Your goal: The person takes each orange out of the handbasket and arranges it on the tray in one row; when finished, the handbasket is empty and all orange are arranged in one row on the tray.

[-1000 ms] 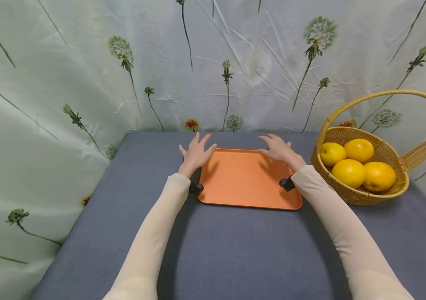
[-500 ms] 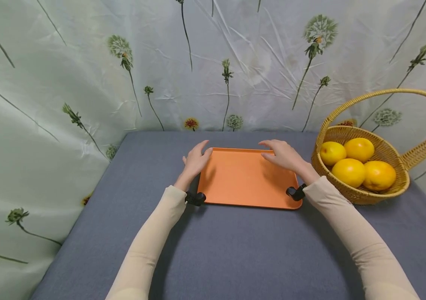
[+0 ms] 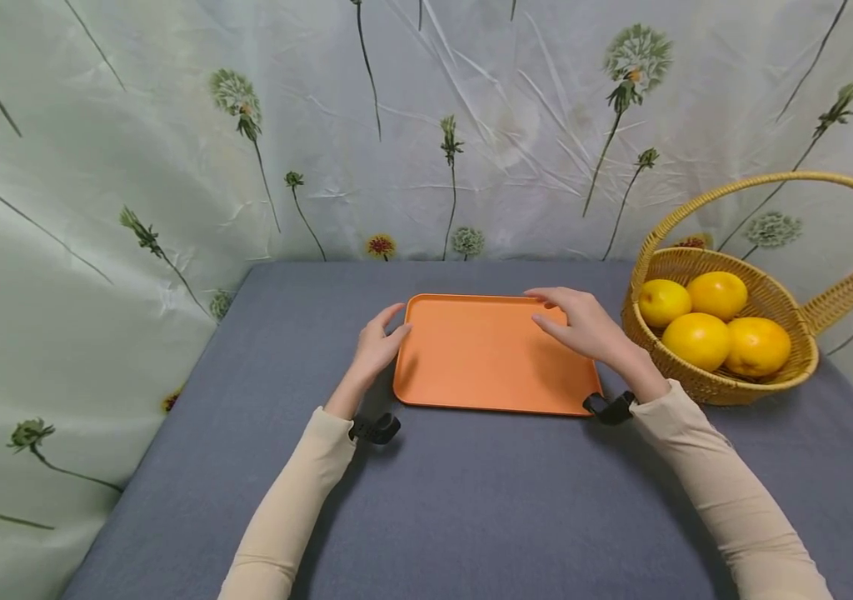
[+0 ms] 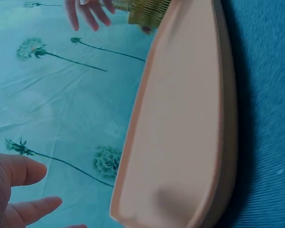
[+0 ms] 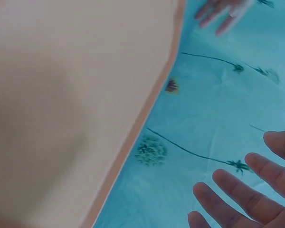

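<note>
orange tray [image 3: 482, 358] lies flat on the table [image 3: 486, 500], nearer the far edge, left of the basket [image 3: 711, 392]. placing looks done, or nearly; at most a slight straightening seems left. left hand [image 3: 380, 342] just beside tray's left end, right hand [image 3: 584, 325] over its far right corner; both relaxed, fingers apart, gripping nothing. tray rectangular, shallow; low raised rim, rounded corners, plain face, soft shadows.

Tray [image 3: 479, 358] on table [image 3: 501, 500], basket [image 3: 719, 393] at its right; fruit [image 3: 696, 342] inside, cloth [image 3: 411, 125] behind
</note>
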{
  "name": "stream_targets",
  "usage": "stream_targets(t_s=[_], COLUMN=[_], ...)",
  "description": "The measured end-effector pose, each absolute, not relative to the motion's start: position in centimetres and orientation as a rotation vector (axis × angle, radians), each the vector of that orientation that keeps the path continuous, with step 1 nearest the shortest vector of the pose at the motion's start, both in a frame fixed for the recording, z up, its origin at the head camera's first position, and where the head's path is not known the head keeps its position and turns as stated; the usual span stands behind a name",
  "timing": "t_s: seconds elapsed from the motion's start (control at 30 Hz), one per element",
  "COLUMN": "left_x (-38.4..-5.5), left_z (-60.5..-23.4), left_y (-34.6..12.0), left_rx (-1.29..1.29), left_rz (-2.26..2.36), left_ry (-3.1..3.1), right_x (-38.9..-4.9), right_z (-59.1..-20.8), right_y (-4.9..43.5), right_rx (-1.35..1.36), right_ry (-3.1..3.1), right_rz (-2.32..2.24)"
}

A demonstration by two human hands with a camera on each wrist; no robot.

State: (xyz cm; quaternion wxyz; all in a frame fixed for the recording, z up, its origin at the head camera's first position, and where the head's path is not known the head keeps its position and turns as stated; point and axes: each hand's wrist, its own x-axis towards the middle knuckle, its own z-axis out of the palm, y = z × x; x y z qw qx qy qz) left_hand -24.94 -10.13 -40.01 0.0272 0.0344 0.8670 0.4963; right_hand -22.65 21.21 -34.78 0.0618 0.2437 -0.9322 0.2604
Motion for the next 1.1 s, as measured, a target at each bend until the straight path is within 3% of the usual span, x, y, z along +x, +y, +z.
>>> stream_targets(t_s=[0.63,1.1], left_x=[-23.6,-23.0], left_z=[-42.4,-43.2], left_y=[-11.3,-11.7], left_rx=[0.175,0.333], left_rz=[1.547,1.402], left_ry=[2.705,2.787], right_x=[-19.8,-17.9], right_z=[-35.1,-34.7], right_y=[25.7,30.9], right_rx=[0.659,0.435], right_ry=[-2.603,-2.595], right_rz=[0.822,0.910])
